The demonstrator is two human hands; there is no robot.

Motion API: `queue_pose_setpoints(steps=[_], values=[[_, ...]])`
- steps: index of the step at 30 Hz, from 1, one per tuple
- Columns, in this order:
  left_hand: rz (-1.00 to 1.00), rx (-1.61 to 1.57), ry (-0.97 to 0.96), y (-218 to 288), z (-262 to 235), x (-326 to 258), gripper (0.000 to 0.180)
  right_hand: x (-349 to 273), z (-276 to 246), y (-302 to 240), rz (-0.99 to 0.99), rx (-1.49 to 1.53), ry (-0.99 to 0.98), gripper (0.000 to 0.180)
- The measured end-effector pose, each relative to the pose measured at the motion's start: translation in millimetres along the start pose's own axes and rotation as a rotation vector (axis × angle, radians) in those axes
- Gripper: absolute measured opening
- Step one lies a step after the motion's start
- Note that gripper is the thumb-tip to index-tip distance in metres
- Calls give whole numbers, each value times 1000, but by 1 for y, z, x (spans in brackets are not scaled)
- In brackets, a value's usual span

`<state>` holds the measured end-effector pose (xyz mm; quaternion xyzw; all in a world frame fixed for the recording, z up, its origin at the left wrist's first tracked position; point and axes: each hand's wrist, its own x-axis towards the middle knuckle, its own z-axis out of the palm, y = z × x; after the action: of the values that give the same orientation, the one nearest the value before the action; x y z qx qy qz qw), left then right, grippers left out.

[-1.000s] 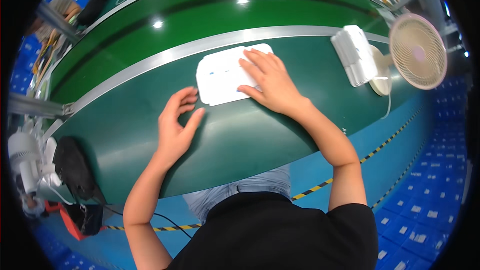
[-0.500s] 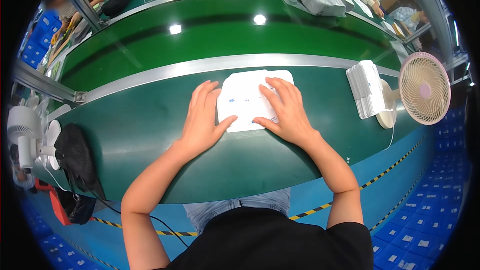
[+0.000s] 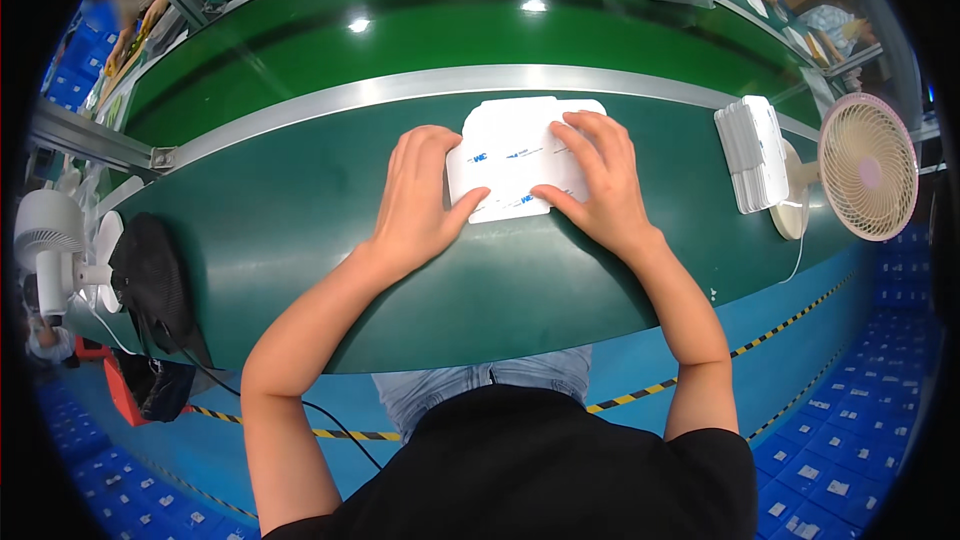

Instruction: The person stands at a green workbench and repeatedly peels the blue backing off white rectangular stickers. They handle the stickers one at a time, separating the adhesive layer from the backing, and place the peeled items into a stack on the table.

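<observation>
1. Our white sheets (image 3: 515, 168) lie flat and overlapping on the green table (image 3: 270, 250), near its far edge and about midway along it; a metal rail (image 3: 430, 90) runs just beyond them.
2. Taken together, their long axis runs left to right, roughly in line with that far edge, squarely between our hands.
3. Our left hand (image 3: 412, 192) bounds their left side, fingertips at the edge, thumb over the near left corner.
4. Our right hand (image 3: 610, 185) reaches over their right part, fingertips toward the far edge, thumb by the near one.
5. Each has thumb and fingers spread; both appear to touch, so neither is nearer. How firmly we press, we cannot tell.
6. Toward the table's right end, a white stack (image 3: 750, 155) stands just beside a fan (image 3: 868, 168).
</observation>
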<state>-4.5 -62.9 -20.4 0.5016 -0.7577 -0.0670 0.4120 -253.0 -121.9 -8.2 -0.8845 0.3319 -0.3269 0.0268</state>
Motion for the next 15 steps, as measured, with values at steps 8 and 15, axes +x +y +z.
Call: queue_pose_setpoints(steps=[8, 15], values=[[7, 2, 9, -3, 3, -6, 58, 1, -3, -6, 36, 60, 80, 67], [134, -35, 81, 2, 1, -1, 54, 0, -2, -7, 5, 38, 145, 69]])
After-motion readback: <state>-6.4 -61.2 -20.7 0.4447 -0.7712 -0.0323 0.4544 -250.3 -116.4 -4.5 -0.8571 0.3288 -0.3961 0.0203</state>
